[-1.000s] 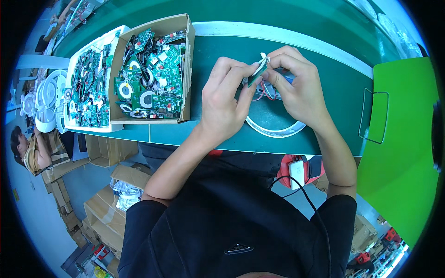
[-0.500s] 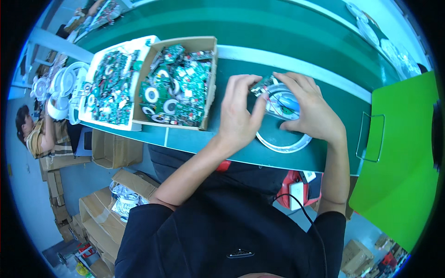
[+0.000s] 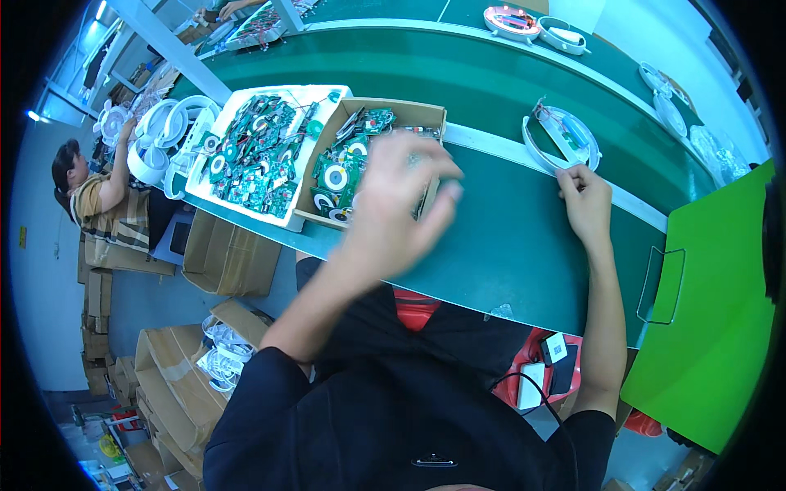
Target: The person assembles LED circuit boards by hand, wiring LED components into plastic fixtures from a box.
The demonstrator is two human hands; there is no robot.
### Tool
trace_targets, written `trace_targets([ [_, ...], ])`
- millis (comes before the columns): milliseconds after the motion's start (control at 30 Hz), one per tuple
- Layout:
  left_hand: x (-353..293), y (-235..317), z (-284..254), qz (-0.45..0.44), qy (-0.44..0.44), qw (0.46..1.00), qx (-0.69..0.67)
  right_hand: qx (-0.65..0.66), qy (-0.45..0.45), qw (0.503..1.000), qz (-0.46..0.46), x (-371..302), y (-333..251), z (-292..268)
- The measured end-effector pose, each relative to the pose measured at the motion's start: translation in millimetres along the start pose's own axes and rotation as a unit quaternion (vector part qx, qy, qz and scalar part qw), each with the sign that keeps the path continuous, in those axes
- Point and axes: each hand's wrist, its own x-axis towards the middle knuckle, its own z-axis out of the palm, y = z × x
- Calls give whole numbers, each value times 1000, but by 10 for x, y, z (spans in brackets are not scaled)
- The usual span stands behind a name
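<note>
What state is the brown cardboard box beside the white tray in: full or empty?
Full: the brown cardboard box is open-topped and crowded with green circuit boards.

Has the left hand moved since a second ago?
Yes. The left hand has left the white ring and swung left, now over the cardboard box of circuit boards. The right hand stays beside the ring.

I take the brown cardboard box of green circuit boards (image 3: 372, 159) as my landmark. Just left of it, touching, lies the white foam tray of circuit boards (image 3: 262, 151). Both sit on the green conveyor belt (image 3: 508, 245). My left hand (image 3: 393, 209) hangs over the box's near right corner. Well right of the box, my right hand (image 3: 586, 204) rests against the white plastic ring with wiring (image 3: 562, 139).
</note>
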Motion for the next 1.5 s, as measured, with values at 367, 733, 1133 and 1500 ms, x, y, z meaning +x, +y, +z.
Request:
trace_targets([
  [367,307,-1549,-381,-72,-238,964,91,-43,45,991,-118,-10,72,116],
  [733,975,-846,-233,67,-222,969,-85,248,-76,962,-91,-244,-360,137],
  [1133,1067,-762,184,78,-388,910,-119,260,-166,950,-45,-427,-506,274],
  [1500,994,-2015,-74,-157,-352,922,-35,212,-145,966,-10,-406,-484,225],
])
